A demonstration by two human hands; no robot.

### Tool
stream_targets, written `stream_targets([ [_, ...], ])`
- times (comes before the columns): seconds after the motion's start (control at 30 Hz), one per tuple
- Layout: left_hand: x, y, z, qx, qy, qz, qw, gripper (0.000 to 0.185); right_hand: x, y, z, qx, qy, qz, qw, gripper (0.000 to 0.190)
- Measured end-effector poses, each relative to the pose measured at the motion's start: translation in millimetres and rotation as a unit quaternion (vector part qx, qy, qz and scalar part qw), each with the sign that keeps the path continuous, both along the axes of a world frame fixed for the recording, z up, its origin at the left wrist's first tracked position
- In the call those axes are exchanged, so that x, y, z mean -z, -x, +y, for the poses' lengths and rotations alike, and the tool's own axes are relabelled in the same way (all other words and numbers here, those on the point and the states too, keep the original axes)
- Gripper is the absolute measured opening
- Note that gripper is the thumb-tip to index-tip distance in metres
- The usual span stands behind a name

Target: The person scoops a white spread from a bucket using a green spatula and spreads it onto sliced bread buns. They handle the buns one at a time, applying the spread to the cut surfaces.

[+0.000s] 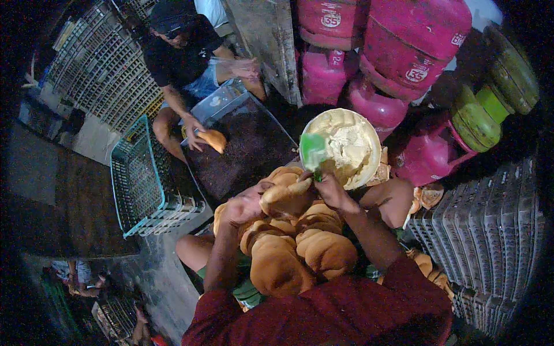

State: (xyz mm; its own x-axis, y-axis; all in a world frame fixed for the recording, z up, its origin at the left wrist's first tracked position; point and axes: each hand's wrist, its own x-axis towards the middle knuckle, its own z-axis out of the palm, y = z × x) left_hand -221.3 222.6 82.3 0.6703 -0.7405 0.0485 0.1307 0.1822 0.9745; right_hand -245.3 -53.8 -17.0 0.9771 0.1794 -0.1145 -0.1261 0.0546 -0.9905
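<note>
My left hand (pixel 246 206) holds a golden-brown bread bun (pixel 283 201), which seems split open along its top edge. In my right hand (pixel 334 193) is the handle of a spatula with a green blade (pixel 312 148); the blade is blurred and lies over a round tub (pixel 375 171) of pale cream spread (pixel 351 145). Several more buns (pixel 277 266) are heaped on my lap and beneath my hands, some of them pressed together in rows. My fingers partly hide the bun's near side and the spatula's handle.
Across a dark tray (pixel 240 129), a seated person's hand (pixel 194 132) grips another bun (pixel 212 140). A teal-rimmed crate (pixel 161 173) stands left. Pink gas cylinders (pixel 411 47) and green ones (pixel 478 119) crowd behind the tub. Stacked grey crates (pixel 480 229) rise at right.
</note>
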Motion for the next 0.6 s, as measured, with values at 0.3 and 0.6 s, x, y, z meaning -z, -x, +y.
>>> stream_targets([
  [0.3,-9,1,-18,-0.132,-0.257,0.25,0.924,0.074,-4,-21,-72,0.085,0.44,0.021,0.893,0.048],
  [0.6,59,-36,4,-0.176,0.186,0.286,0.924,0.081,103,-115,-59,0.065,0.433,-0.058,0.897,0.042],
])
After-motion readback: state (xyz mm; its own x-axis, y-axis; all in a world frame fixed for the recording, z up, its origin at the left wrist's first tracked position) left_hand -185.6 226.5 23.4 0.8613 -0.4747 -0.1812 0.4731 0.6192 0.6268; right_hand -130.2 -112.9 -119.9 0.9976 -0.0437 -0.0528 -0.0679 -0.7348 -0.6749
